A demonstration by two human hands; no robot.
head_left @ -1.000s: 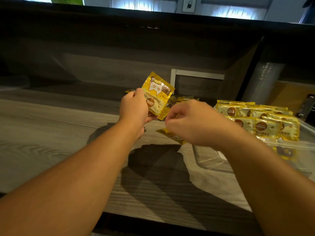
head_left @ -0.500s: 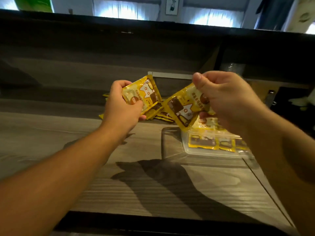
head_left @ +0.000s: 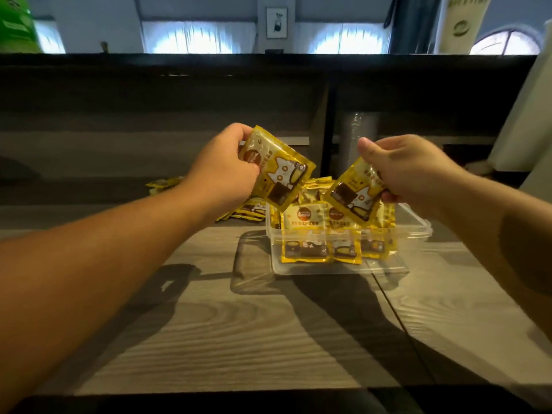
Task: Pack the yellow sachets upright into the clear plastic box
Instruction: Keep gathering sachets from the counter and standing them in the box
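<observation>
Head view: left hand [head_left: 222, 171] and right hand [head_left: 409, 171] each pinch one yellow sachet [head_left: 279, 171], [head_left: 357, 189] between thumb and curled fingers. Below the right fingertips, the clear plastic box [head_left: 418, 227] already holds upright rows; loose sachets [head_left: 249, 209] remain behind the left fingers. Its right part looks open.

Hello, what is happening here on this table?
A person is packing yellow sachets into a clear box. The left hand holds one sachet and the right hand holds another, both above the box. Several sachets already stand upright inside. A loose pile lies on the table behind.
</observation>
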